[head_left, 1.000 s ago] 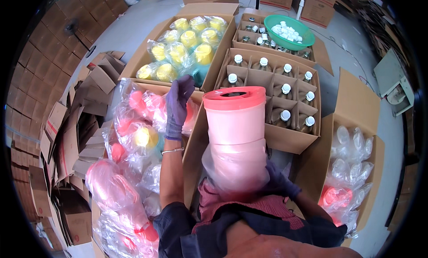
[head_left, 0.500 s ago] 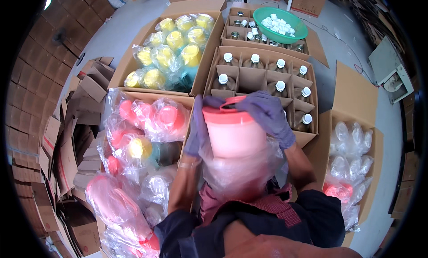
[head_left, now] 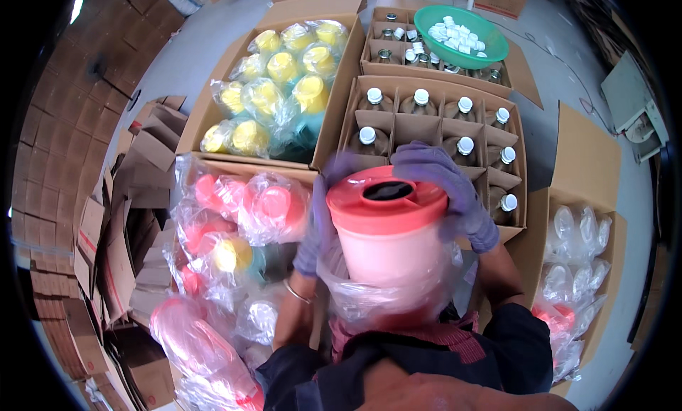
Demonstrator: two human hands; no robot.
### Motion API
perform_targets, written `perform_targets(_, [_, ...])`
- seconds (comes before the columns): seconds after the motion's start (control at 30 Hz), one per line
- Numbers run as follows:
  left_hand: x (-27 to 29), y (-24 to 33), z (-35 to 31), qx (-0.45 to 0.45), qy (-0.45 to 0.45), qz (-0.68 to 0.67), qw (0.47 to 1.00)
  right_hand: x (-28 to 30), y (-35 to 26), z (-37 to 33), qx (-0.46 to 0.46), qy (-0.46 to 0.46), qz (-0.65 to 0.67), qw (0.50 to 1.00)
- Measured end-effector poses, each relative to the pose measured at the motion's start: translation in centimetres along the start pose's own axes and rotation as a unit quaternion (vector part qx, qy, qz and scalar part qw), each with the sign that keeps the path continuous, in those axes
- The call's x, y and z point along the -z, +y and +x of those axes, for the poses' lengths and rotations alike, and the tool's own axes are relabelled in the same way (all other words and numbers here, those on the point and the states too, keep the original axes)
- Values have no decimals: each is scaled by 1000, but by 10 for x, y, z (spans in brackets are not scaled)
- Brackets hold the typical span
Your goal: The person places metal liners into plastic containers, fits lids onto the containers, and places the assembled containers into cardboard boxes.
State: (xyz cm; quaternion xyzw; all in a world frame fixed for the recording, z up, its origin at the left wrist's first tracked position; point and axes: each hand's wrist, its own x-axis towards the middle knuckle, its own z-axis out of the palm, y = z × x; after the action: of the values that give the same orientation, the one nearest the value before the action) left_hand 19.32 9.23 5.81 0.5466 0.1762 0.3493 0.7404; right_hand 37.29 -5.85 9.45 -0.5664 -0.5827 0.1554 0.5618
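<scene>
In front of my body stands a large pink plastic jug (head_left: 380, 255) with a red lid (head_left: 359, 205) that has a raised ring round a dark oval opening. A clear plastic bag (head_left: 376, 297) is bunched round its lower part. Both hands wear purple-grey gloves. My left hand (head_left: 317, 230) is closed along the jug's left side, blurred by motion, its fingertips behind the lid's far edge. My right hand (head_left: 458, 191) grips the lid's right rim, its fingers bent over the far edge and its thumb side hidden.
Ahead, a divided carton (head_left: 398, 130) holds white-capped bottles; behind it a green bowl (head_left: 465, 64) of white caps rests on another bottle carton. Bagged yellow-topped jugs fill a carton (head_left: 334, 120) at far left, bagged pink ones (head_left: 273, 205) nearer. A carton (head_left: 543, 233) of bagged clear pieces stands right.
The jug has tilted and turned, so the lid's top and dark opening now face up into view. My right hand has shifted from the lid's top to its right rim.
</scene>
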Motion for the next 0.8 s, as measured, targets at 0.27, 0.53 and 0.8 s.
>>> perform_targets(0.27, [7, 22, 14, -43, -87, 146, 984, 7, 16, -8, -121, -31, 250, 960])
perform_targets(0.53, [-66, 78, 40, -179, -168, 515, 822, -53, 78, 18, -208, 21, 507, 837])
perform_targets(0.8, [49, 4, 119, -87, 110, 118, 983, -59, 255, 95, -137, 21, -191, 972])
